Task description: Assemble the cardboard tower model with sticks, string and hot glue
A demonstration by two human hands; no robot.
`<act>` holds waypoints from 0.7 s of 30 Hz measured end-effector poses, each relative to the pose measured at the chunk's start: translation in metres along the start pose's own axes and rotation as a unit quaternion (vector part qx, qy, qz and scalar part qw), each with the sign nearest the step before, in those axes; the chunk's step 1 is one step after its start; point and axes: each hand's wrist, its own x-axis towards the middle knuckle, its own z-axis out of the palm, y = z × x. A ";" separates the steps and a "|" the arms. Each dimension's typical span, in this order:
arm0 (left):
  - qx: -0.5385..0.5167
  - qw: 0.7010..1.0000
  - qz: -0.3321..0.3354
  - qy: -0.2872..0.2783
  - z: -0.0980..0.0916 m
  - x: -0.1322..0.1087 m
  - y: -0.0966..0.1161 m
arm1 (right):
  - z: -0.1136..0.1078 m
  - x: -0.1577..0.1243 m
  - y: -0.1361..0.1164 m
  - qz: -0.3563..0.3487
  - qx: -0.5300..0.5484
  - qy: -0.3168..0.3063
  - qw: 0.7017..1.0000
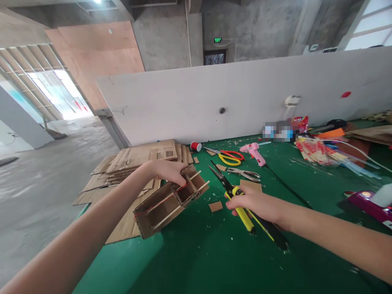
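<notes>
My left hand [170, 170] grips the upper edge of a small cardboard box [162, 210], held tilted above the green table. Inside the box are cardboard dividers, and thin wooden sticks run lengthwise, two of their ends jutting out at the right. A bit of red thread shows near my fingers. My right hand [254, 202] is closed around long-nose pliers [243, 216] with yellow and black handles. Their dark jaws point up and left, apart from the box. Small cardboard scraps [216, 206] lie on the table between both hands.
Stacked cardboard sheets [143, 157] lie at the left. Behind the pliers are a red thread spool [196, 146], red-yellow scissors [232, 157], a silver hand tool [245, 174] and a pink glue gun [253, 152] with a black cord. A purple device [367, 206] stands right. A white panel [183, 106] borders the back.
</notes>
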 end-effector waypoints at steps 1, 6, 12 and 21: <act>0.015 1.000 -0.002 -0.005 0.002 0.007 -0.002 | 0.000 0.003 0.001 0.006 0.010 0.001 1.000; 0.117 0.993 0.034 -0.001 0.009 0.040 -0.002 | -0.010 0.024 0.006 -0.028 0.030 0.042 0.998; 0.178 0.971 0.053 0.150 0.021 0.014 -0.005 | -0.018 0.028 0.019 0.034 0.215 0.026 0.976; 0.347 0.899 -0.032 0.266 0.095 -0.047 -0.007 | 0.000 0.004 0.029 0.057 0.219 -0.026 0.974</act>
